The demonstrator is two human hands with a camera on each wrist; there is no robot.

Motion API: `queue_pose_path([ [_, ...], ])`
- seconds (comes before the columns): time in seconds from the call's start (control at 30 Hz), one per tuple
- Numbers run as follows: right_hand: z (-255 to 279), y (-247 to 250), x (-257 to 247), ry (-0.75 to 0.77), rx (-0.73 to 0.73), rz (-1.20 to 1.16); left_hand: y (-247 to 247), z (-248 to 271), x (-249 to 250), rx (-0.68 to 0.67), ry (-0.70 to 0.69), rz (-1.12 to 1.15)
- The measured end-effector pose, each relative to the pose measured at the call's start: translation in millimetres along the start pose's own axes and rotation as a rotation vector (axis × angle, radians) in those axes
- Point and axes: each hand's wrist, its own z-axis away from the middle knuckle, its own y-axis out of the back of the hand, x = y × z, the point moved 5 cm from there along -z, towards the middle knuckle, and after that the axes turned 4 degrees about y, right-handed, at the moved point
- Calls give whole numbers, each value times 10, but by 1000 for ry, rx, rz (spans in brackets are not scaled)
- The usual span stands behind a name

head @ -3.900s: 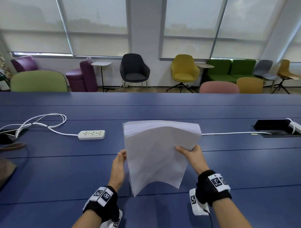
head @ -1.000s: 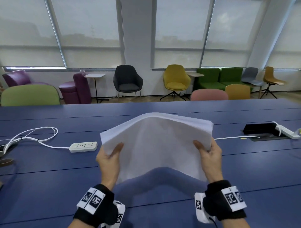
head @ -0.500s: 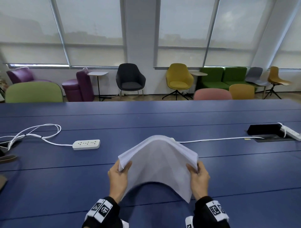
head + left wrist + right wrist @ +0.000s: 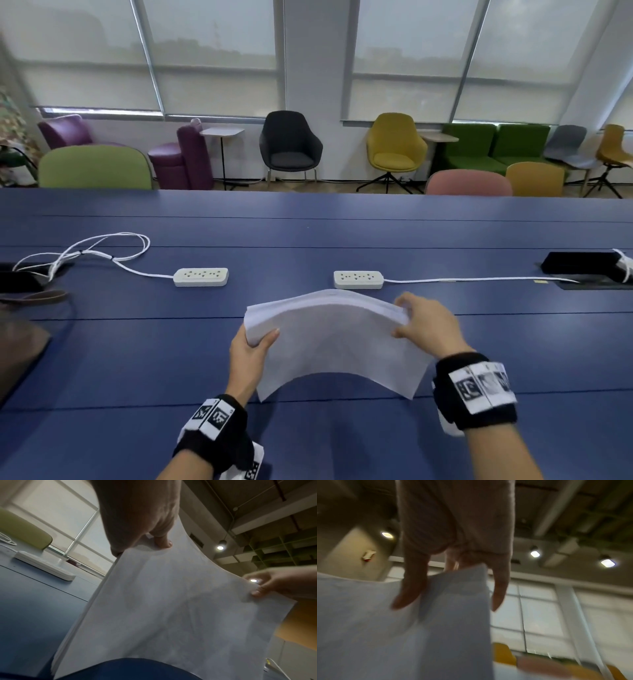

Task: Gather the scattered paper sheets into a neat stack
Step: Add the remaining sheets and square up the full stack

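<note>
we note two power strips [image 4: 200, 277] [image 4: 358, 279] on the blue table [image 4: 137, 342], beyond the stack [image 4: 329, 335], with white cords running outward. the stack is held above the table, arched upward in the middle. our left hand [image 4: 248, 356] pinches its left edge, thumb on top. our right hand [image 4: 428, 325] grips the right edge, fingers curled round it.

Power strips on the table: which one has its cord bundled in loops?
The left power strip; its cord coils in loops, while the right power strip has a straight cord.
</note>
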Motion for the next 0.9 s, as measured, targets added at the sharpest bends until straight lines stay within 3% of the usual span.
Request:
queue_pose_path([
  [0.13,-281,-212,-759,231,-147,161,-6,7,4,10,-5,-19],
  [0.23,-288,-470,-1230,380,-138,246,6,15,-18,14,-5,-37],
  [0.4,-156,-416,-1238,480,-109,205,140,-16,-24,-2,23,-66],
  [0.53,-63,51,-866,432,10,-221,274,-16,209,-69,-74,-46],
  [0.67,33,438,-512,374,116,-811,147,-132,808,-89,-149,196],
  [0.77,140,486,-413,336,211,-1110,-146,-128,1207,-145,-201,378],
  [0.9,230,381,-300,240,424,-1359,-466,106,1663,-130,-314,287],
])
